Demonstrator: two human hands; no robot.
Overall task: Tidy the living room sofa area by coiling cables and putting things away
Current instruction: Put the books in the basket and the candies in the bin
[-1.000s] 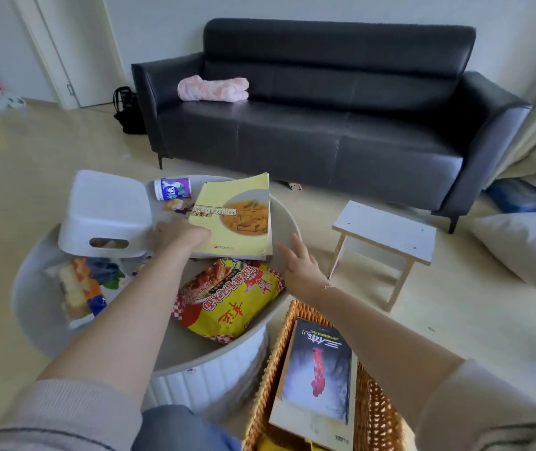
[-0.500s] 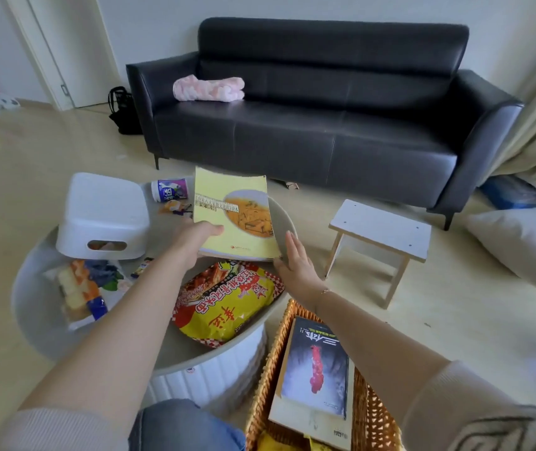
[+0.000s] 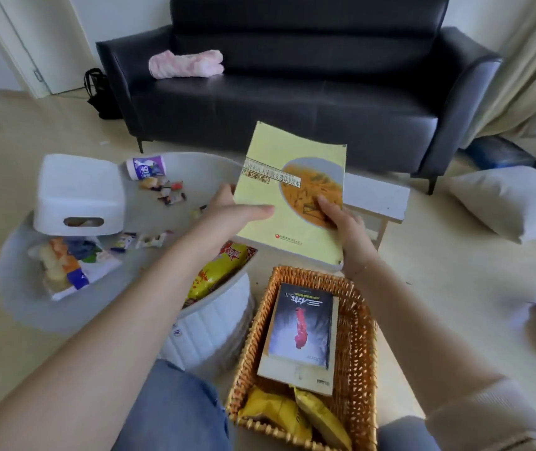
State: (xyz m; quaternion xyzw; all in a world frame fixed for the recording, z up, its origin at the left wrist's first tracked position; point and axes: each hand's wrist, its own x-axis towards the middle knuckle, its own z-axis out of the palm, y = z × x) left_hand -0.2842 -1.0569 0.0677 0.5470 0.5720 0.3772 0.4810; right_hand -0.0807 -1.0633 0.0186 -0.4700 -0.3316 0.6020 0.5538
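A yellow book (image 3: 289, 190) is held in the air between the round white table (image 3: 195, 170) and the wicker basket (image 3: 356, 336). My left hand (image 3: 227, 211) grips its left edge, thumb on the cover. My right hand (image 3: 341, 219) grips its right edge, thumb on the cover's orange picture. The basket below holds a dark book (image 3: 300, 327) with a red figure and yellow snack packets (image 3: 292, 415).
On the table lie a white upturned box (image 3: 77, 193), a small purple-labelled bottle (image 3: 146, 167), scattered sweets (image 3: 165, 190), a snack bag (image 3: 68, 265) and a yellow-red packet (image 3: 217, 271). Behind stand a dark sofa (image 3: 292, 102) with a pink cloth (image 3: 185, 63), and a small wooden stool (image 3: 377, 196). A white pillow (image 3: 514, 200) lies at right.
The yellow book has been lifted off the table and moved right, above the basket's far end. My right hand has taken hold of its right edge.
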